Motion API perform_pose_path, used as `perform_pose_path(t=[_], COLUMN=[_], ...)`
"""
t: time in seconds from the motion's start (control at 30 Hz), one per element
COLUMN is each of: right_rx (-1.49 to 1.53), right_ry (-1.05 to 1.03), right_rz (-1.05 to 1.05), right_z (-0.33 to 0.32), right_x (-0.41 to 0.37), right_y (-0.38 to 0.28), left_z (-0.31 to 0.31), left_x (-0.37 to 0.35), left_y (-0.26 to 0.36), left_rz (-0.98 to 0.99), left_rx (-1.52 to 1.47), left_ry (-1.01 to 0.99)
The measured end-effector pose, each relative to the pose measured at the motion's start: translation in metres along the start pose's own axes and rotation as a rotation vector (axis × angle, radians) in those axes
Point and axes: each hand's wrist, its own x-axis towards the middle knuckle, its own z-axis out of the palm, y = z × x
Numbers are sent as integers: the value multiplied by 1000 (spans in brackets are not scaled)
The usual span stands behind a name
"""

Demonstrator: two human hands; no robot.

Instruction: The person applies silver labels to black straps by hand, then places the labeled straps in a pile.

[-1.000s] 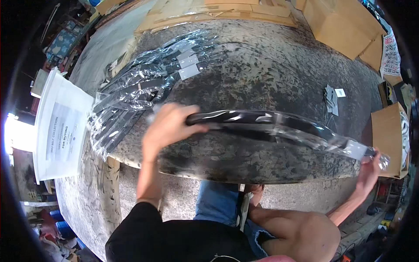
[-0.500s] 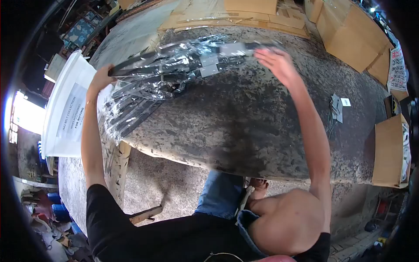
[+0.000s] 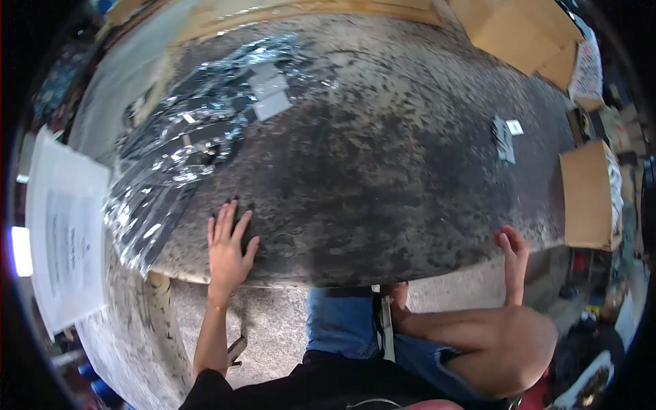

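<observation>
Several dark strips in shiny clear plastic sleeves (image 3: pixel 198 126) lie in a pile on the left of the dark, worn table (image 3: pixel 355 184). Grey tags (image 3: pixel 268 91) rest at the pile's right end. My left hand (image 3: pixel 229 253) lies on the table near its front edge, palm down and fingers spread, just right of the pile's lower end. Over the front edge at the right, my right hand (image 3: pixel 512 244) has its fingers curled together; whether it holds anything is too small to tell.
A white plastic bin (image 3: pixel 68 232) with a printed sheet stands at the left. Small grey tags (image 3: pixel 503 140) and a white label (image 3: pixel 514 127) lie at the right. An open cardboard box (image 3: pixel 586 196) stands at the right edge, with larger cardboard (image 3: pixel 519 34) at the back.
Both hands have come away from the plastic-wrapped strips and moved down toward my body. The pile now lies flat on the table. The camera view has shifted.
</observation>
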Motion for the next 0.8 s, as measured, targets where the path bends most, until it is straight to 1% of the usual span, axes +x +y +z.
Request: perform_pose_path(t=[0.03,0.07,0.13,0.17,0.23,0.27,0.33,0.37,0.4,0.47,0.5,0.53,0.57,0.6,0.63,0.67,0.7,0.8], right_rx=[-151,-165,-1181,-1201,-1260,-1271,-1316,-1456,-1448,-1638,-1512,-1505,-1528,-1549,-1550,-1448,-1347,-1374], right_ry=[-4,28,-260,-255,-835,-827,-1157,-1216,-1240,-1292,-1287,-1333,-1260,-1187,-1220,-1102,-978,-913], right_rz=[18,45,-479,-454,-28,-9,99,124,133,227,452,481,411,342,369,345,323,272], right_z=[-7,-7,-1,-5,-19,-25,-30,-24,-15,10,23,32,38,41,39,33,27,22], right_x=[-4,-10,-16,-13,1,13,43,51,53,42,34,25,20,14,9,6,3,3], right_y=[0,-5,-21,-39,-84,-89,-92,-91,-93,-100,-106,-102,-100,-96,-90,-82,-75,-57], left_z=[0,0,3,4,4,6,9,12,12,13,13,14,16,20,22,24,25,29], left_x=[1,1,0,-1,0,-1,-4,-6,-6,-6,-7,-8,-7,-9,-10,-9,-10,-11], left_y=[-1,-3,-7,-8,-7,-7,-10,-13,-13,-12,-14,-15,-15,-15,-17,-19,-20,-20], left_rz=[-18,-36,-10,-21,-36,-25,-31,-22,-26,-22,-24,-16,-13,-27,-21,-7,-2,-28], left_rx=[-8,-12,-30,-19,6,-13,2,15,16,34,34,41,44,30,27,28,18,53], left_ry=[7,11,-8,7,26,23,51,76,53,103,53,98,151,113,145,191,172,230])
